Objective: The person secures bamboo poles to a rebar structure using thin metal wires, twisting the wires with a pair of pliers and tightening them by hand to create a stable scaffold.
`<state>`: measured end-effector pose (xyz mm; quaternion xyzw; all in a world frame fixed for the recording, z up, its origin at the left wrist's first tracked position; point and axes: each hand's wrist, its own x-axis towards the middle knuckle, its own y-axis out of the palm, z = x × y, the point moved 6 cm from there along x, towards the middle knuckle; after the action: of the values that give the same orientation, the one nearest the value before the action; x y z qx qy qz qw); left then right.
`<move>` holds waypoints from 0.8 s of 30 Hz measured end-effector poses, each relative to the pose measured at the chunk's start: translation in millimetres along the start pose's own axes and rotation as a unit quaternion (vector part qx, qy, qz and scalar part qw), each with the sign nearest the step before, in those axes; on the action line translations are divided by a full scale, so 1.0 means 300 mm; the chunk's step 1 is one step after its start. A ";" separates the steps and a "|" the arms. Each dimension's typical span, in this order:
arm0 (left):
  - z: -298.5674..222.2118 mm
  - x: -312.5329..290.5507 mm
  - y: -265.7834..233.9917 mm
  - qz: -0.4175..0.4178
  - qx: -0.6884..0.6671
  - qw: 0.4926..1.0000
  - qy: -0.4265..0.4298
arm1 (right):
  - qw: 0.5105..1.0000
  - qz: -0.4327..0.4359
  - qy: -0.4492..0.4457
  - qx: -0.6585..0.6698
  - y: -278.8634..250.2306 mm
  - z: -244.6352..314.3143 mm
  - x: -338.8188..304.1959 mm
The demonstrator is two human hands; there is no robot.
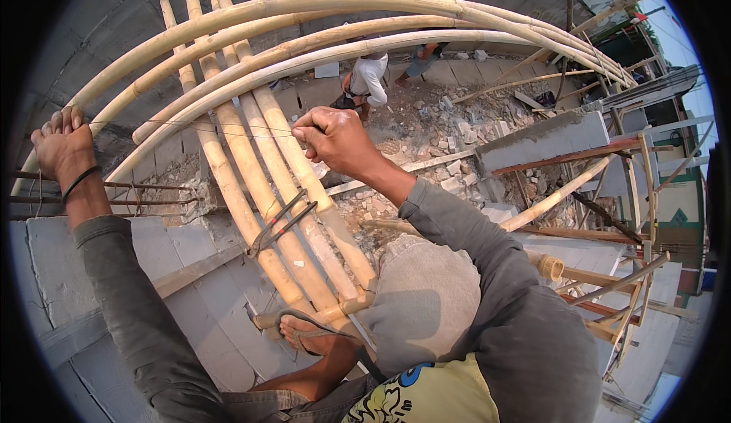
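Observation:
A thin dark wire [221, 125] stretches between my two hands, crossing over bamboo poles. My left hand [65, 143], at the far left, is closed around the wire's end beside the left ends of the long bamboo poles [297, 56]. My right hand [335, 137] pinches the other end between thumb and fingers, above the short bamboo poles [242, 160] lying side by side beneath. Dark pincers [282, 225] rest on those lower poles, jaws toward me, held by neither hand. My sandalled foot [308, 332] stands at the near ends of the lower poles.
Grey block walls [190, 301] lie at the lower left, with rusty rebar [145, 187] sticking out above. Far below, two people, one in a white shirt [371, 76], are near broken rubble [457, 130]. Wooden formwork and a concrete beam [544, 141] stand at right.

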<state>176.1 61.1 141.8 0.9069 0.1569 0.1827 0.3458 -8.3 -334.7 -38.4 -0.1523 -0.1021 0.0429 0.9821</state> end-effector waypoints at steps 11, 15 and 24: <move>0.010 -0.077 0.028 -0.098 0.033 0.995 -0.012 | 0.955 0.242 -0.170 -0.015 0.126 0.284 0.006; 0.028 -0.033 -0.013 -0.014 0.018 0.996 -0.088 | 0.999 -0.012 0.000 -0.050 -0.048 0.308 0.176; 0.135 -0.151 -0.051 0.028 -0.003 0.978 -0.208 | 1.000 0.023 -0.016 -0.010 -0.061 0.292 0.164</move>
<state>151.5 30.4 93.1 0.9281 0.0556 -0.0003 0.3681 22.0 -320.9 58.1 -0.1633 -0.1149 0.0665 0.9776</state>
